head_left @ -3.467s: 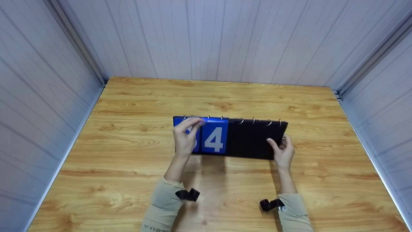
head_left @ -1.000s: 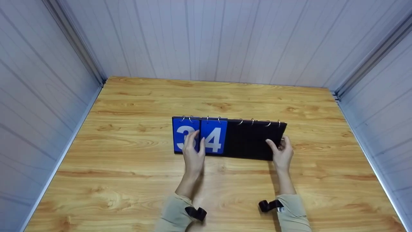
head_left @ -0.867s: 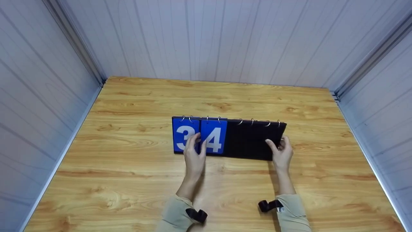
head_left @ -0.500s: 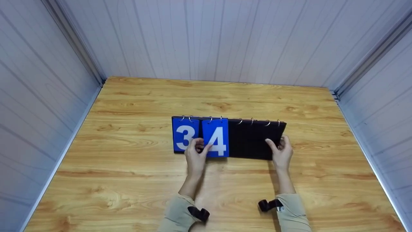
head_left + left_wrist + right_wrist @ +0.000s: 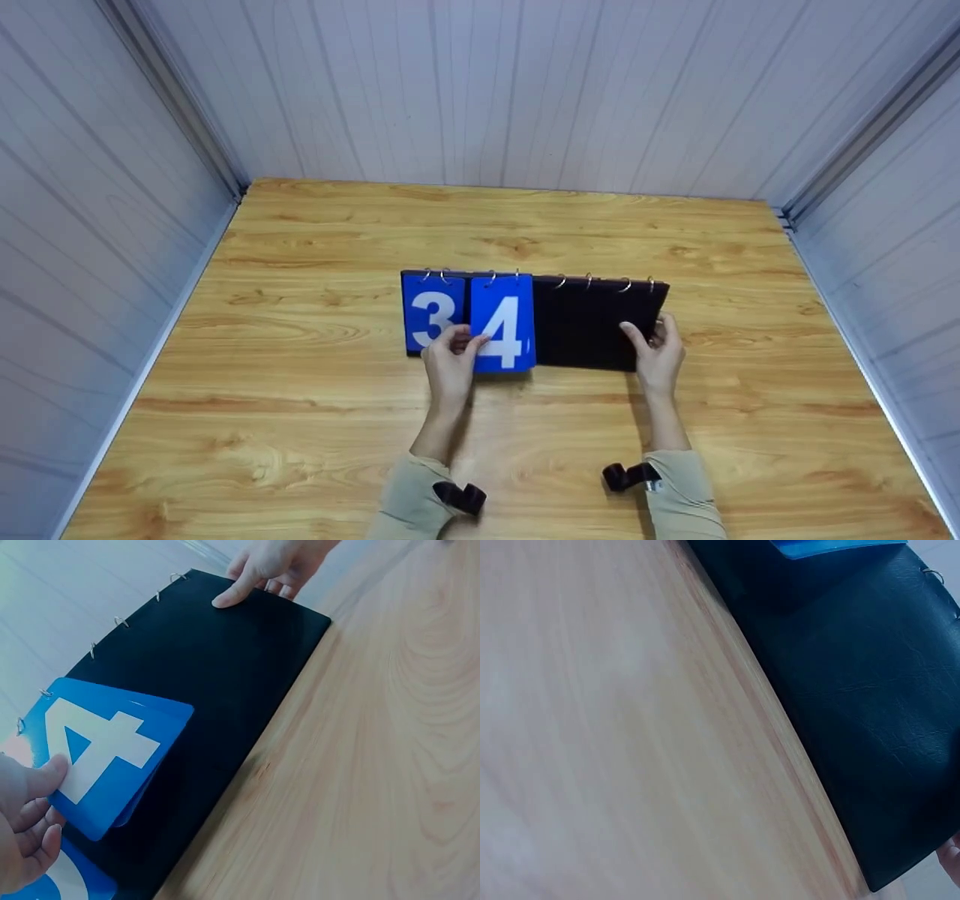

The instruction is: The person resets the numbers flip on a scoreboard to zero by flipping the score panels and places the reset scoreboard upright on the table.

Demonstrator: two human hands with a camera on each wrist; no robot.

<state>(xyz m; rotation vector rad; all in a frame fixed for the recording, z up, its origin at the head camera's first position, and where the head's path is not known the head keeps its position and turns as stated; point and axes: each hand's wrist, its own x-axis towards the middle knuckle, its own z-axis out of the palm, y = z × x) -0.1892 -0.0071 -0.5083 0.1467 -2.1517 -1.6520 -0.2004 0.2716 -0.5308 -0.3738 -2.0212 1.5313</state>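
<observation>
A black flip scoreboard (image 5: 577, 322) leans upright on the table with metal rings along its top edge. On its left half hang a blue number card with a white 3 (image 5: 431, 311) and a blue number card with a white 4 (image 5: 517, 300). My left hand (image 5: 448, 371) pinches the left edge of the 4 card, thumb on its face, and its lower part is lifted off the board. In the left wrist view, another blue card edge shows beneath it. My right hand (image 5: 661, 360) grips the board's right edge, thumb in front, fingers mostly hidden behind.
The wood-grain table (image 5: 315, 420) spreads around the scoreboard. Pale panelled walls (image 5: 480, 90) enclose it at the back and both sides. Bare rings (image 5: 589, 282) line the top of the board's right half.
My left hand has come down from the top of the 3 card, moved right and taken the 4 card's edge, lifting it off the board. My right hand keeps its place.
</observation>
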